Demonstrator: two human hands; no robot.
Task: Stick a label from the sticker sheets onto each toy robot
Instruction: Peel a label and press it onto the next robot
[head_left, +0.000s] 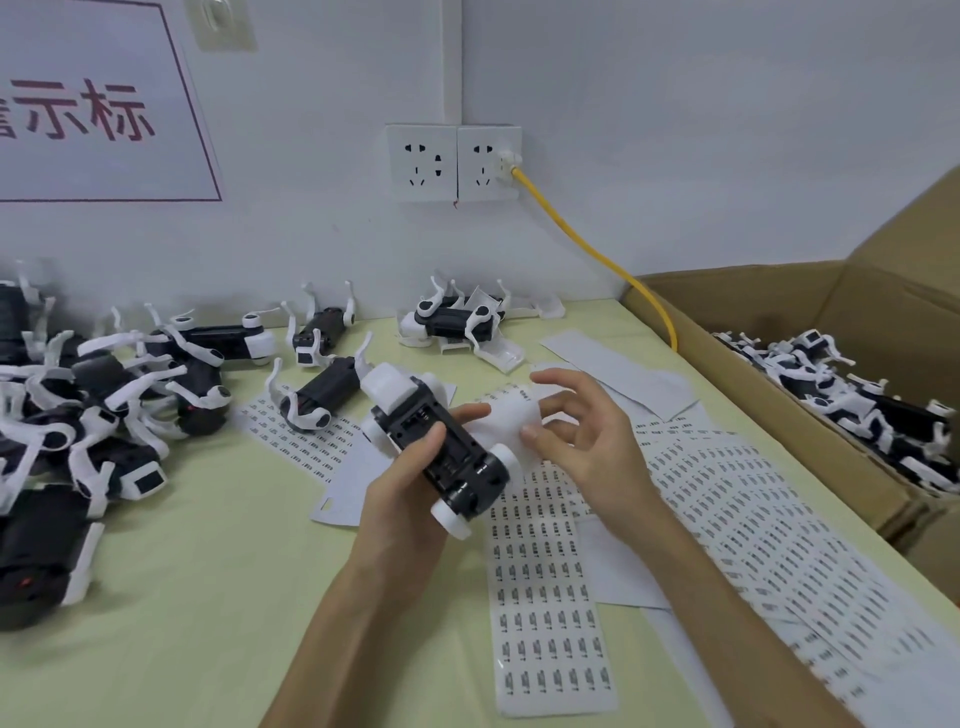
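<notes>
Toy robot (451, 457) sits underside-up in our left hand (410, 493), fingers (467, 414) curled round its black body. Right hand (592, 441) fingers (566, 385) loosely spread, thumb at a white part. Looks light, hard plastic imo. Legs prob flimsy, so we'd grip the body.

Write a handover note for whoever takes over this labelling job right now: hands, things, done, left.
Left hand grips a toy robot, black face up. Right hand touches its white end; label in fingers unclear.
Sticker sheets lie below the hands. More robots: pile at left, cardboard box at right.
Done: cannot tell which carry labels.
Left: label the held robot, then the rest.
</notes>
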